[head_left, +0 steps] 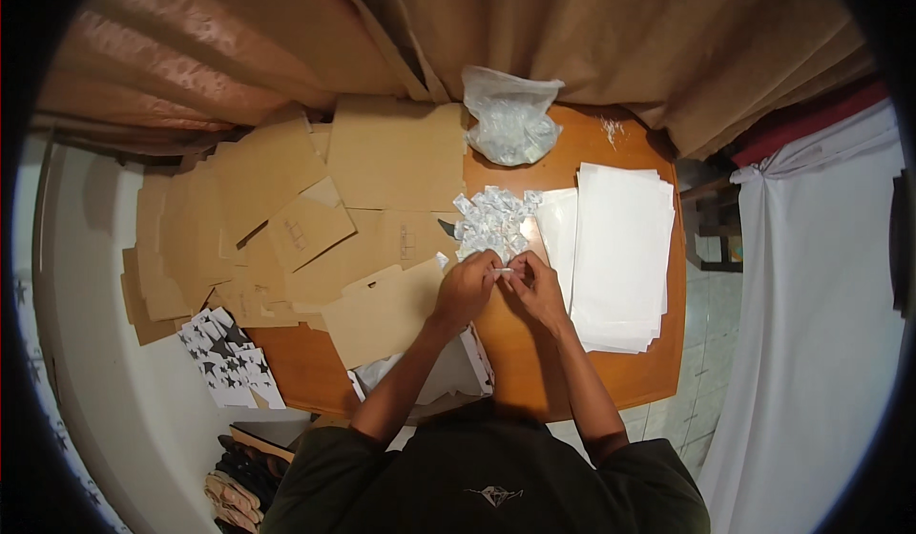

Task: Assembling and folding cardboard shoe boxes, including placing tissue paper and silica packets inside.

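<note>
My left hand point(464, 291) and my right hand point(538, 292) meet over the middle of the wooden table, both closed. Their fingertips pinch a small, narrow white piece point(503, 272) between them; it is too small for its exact kind to show. Just beyond the fingers lies a loose pile of small whitish, shiny packets point(491, 217). Beside my right hand is a stack of white paper sheets point(622, 257). Below my left forearm, at the table's near edge, stands an open white box point(469, 367), partly hidden by the arm.
Flat brown cardboard pieces point(396, 157) cover the left half of the wooden table point(520, 372). A clear plastic bag point(515, 119) with contents stands at the far edge. Star-printed cards point(229, 357) lie at the left corner. Brown curtains point(572, 28) hang behind.
</note>
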`<state>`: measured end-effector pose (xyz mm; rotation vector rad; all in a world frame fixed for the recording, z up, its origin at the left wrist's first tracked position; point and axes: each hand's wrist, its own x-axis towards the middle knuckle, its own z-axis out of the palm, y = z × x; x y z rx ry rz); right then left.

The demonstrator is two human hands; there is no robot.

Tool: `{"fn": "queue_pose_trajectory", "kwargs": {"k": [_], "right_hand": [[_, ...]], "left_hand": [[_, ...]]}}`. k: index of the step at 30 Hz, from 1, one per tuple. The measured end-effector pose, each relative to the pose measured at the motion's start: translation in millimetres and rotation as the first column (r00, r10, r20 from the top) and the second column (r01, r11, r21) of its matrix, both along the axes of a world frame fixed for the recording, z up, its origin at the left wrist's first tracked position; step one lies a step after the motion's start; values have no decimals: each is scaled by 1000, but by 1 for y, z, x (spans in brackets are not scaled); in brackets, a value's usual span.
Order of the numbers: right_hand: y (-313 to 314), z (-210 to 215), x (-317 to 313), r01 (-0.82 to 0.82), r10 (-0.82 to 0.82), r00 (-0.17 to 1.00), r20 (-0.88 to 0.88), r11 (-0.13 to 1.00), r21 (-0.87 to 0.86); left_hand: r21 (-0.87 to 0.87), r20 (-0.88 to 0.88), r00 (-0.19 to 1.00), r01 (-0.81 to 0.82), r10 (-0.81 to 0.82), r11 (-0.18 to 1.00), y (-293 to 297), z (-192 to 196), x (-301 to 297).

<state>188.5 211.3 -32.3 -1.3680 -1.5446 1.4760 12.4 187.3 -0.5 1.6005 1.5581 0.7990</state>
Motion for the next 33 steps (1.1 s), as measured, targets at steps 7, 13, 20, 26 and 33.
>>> {"fn": "queue_pose_trajectory", "kwargs": {"k": [7, 13, 20, 26, 33], "right_hand": [[-73, 31, -15, -164, 153, 973, -174, 985, -55], [-127, 32, -50, -298, 292, 944, -153, 954, -22], [-173, 12, -78, -425, 427, 902, -71, 904, 36], [-173, 25, -89, -487, 477, 871, 115, 870, 78], [-135, 33, -99, -329, 179, 912, 369, 856, 399]], "left_hand": [[-151, 236, 952, -161, 193, 975, -94, 20, -23], [-155, 188, 942, -252, 279, 955, -177, 14, -55], [-75, 142, 915, -371, 378, 926, -253, 6, -77], [-62, 52, 871, -486, 489, 872, -278, 13, -103], [15, -90, 705, -705, 703, 709, -274, 9, -153]]}}
